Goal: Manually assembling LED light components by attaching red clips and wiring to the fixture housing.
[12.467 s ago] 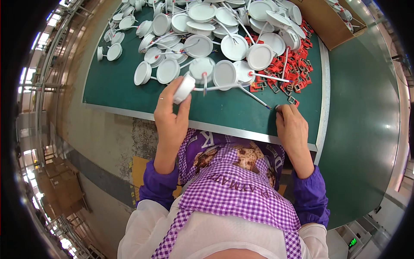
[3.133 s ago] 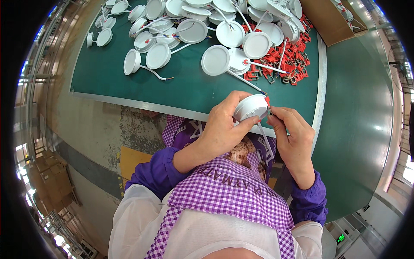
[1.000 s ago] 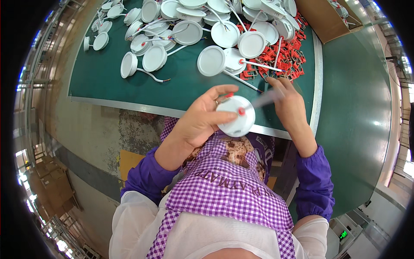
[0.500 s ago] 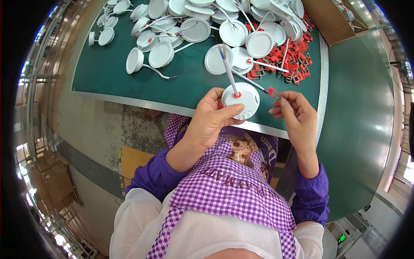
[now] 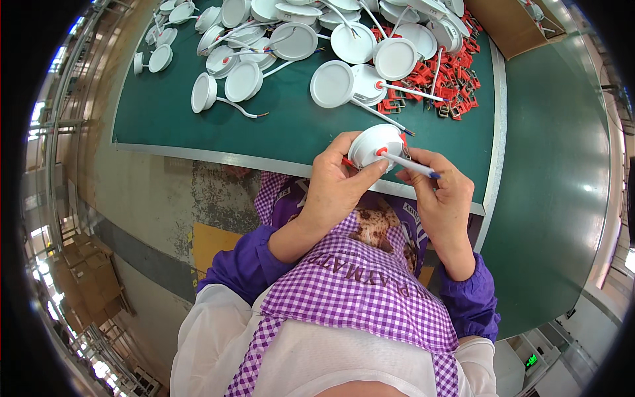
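Observation:
My left hand [image 5: 333,192] is closed round a white round downlight [image 5: 372,142] near the table's front edge, its thumb on the back. From a red grommet on that back a white cable [image 5: 411,165] sticks out toward the right. At the light's right rim, my right hand [image 5: 442,198] pinches a small red spring clip [image 5: 404,140], partly hidden by the fingers. Another bit of red [image 5: 347,161] shows at the left rim beside my left fingers. Just beyond the hands lie a downlight face up [image 5: 332,84] and one showing its cable side [image 5: 366,86].
A large heap of white downlights [image 5: 294,41] with cables covers the far side of the green table [image 5: 278,135]. Loose red clips [image 5: 456,92] are piled at its right. An open cardboard box [image 5: 512,30] stands at the far right, on a second green surface [image 5: 549,185].
My left hand has tilted the downlight, so its cable swung from pointing away to pointing right. My right hand brought the red clip leftward to the light's rim.

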A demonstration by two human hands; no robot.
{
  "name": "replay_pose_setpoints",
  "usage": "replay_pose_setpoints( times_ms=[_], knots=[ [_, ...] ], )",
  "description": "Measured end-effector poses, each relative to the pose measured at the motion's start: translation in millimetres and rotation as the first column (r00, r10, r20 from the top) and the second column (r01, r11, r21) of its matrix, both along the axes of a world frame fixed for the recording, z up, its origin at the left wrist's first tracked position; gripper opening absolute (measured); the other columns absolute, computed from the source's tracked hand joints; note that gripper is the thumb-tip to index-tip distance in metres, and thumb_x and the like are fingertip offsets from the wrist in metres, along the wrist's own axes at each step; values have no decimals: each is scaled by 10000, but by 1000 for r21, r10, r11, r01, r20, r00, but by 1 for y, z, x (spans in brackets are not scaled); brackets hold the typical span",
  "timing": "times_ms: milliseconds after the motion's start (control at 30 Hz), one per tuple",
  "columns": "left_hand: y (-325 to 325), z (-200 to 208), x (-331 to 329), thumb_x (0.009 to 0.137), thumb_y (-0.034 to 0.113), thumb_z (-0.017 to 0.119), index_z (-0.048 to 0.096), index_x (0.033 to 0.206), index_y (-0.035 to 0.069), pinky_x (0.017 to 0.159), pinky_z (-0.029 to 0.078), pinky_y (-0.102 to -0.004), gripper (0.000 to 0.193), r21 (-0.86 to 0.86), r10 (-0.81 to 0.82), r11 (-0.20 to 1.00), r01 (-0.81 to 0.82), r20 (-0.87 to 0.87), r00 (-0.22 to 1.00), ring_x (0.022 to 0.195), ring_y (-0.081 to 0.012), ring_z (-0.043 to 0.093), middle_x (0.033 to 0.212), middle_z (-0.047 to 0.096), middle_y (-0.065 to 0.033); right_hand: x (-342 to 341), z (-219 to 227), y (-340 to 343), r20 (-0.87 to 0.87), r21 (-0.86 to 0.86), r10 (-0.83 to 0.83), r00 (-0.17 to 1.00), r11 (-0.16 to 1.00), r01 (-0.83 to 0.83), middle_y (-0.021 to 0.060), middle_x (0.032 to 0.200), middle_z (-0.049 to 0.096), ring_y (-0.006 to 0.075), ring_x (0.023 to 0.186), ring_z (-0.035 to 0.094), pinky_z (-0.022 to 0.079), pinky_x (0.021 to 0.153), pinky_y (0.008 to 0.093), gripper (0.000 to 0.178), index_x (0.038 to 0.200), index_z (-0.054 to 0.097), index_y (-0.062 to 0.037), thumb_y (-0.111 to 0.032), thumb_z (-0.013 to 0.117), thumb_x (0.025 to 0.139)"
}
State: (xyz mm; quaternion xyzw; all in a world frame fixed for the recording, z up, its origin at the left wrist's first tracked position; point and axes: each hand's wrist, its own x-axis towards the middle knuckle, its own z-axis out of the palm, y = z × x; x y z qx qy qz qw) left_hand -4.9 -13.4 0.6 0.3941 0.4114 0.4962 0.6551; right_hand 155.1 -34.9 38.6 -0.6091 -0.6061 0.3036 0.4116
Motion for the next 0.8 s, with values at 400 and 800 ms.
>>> replay_pose_setpoints(
  times_ms=[400, 800],
  knots=[
    [7, 6, -17, 844, -56, 702, 598, 1108, -18, 823, 539, -262, 286, -19, -160, 987, 158, -139, 977, 938, -111, 630, 1030, 652, -66, 2, -8, 9, -51, 9, 5, 999, 1000, -5, 103, 815, 691, 152, 765, 697, 548, 688, 277, 71, 929, 639, 25, 36, 657, 862],
    [-4, 20, -19, 799, 53, 741, 637, 1075, 31, 798, 503, -274, 296, 62, -311, 939, 337, -256, 915, 882, -97, 621, 952, 677, -50, 29, 13, -2, -358, -320, 118, 926, 916, -241, 112, 1127, 625, 127, 818, 657, 528, 722, 260, 554, 1247, 544, 24, -5, 797, 755]
  ],
)
